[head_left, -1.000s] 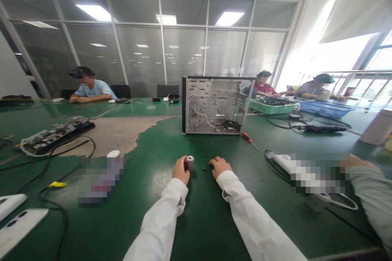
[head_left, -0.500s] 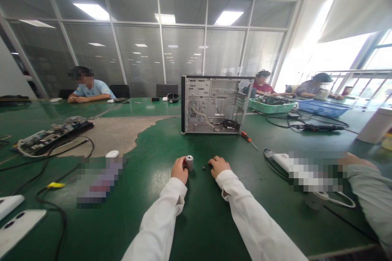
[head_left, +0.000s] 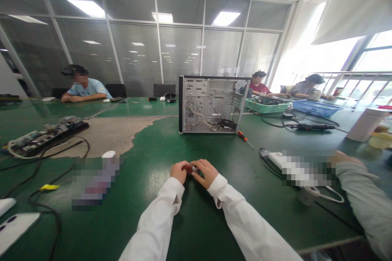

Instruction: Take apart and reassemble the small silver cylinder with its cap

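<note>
Your left hand (head_left: 179, 171) holds the small cylinder (head_left: 194, 168) in front of the case (head_left: 196, 89), and your right hand (head_left: 207, 172) meets it there.
Your left fingers pinch its side; your right ones curl about it, gripping or not I cannot tell. Half a second ago your right hand lay apart. Wires (head_left: 200, 116) sit inside the case; behind it to the right, a green basket (head_left: 269, 109) holds dark cables, beside a blue basket (head_left: 318, 109).
</note>
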